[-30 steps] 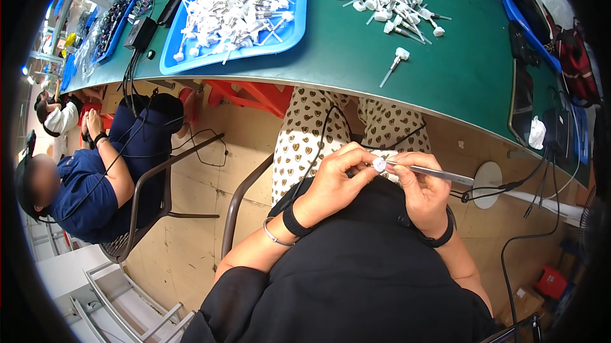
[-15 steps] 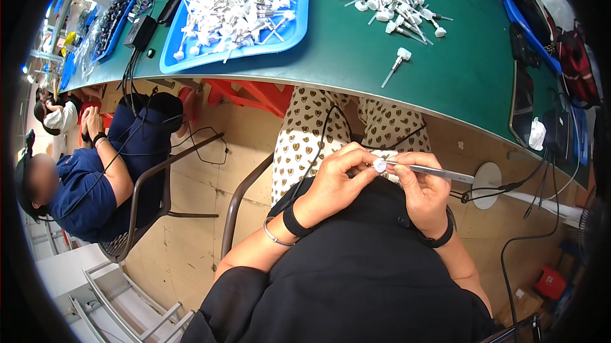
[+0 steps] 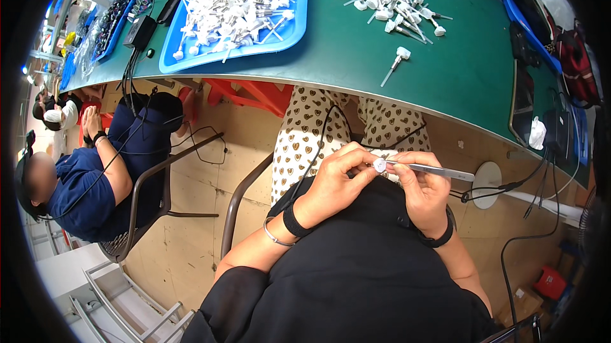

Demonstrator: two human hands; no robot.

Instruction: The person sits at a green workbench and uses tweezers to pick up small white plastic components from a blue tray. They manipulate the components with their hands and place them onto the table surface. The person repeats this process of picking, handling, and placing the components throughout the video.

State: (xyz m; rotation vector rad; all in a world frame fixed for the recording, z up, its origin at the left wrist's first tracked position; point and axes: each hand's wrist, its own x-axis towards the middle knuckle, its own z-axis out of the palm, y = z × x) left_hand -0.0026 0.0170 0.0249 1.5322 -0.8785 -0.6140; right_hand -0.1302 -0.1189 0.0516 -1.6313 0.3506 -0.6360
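Note:
Over my lap, my left hand (image 3: 342, 181) pinches a small white plastic piece (image 3: 380, 165) between thumb and fingertips. My right hand (image 3: 425, 190) is closed on slim metal tweezers (image 3: 439, 171), whose tips meet the white piece; their back end points out to the right. Fingers partly cover the piece, so its far side is hidden. Beyond my hands, on the green table, lies a loose heap of white-headed parts with thin stems (image 3: 401, 8). One single such part (image 3: 396, 66) rests nearer the table's front edge.
A blue tray (image 3: 167, 56) piled with similar white parts stands left on the green table (image 3: 350, 56). A phone-like dark slab (image 3: 522, 104), crumpled tissue (image 3: 537, 133) and cables are at the right. A seated co-worker (image 3: 83, 184) is at left, beside a chair (image 3: 143, 196).
My hands, the tweezers and the white piece stay almost exactly in place. The co-worker at left has shifted very slightly.

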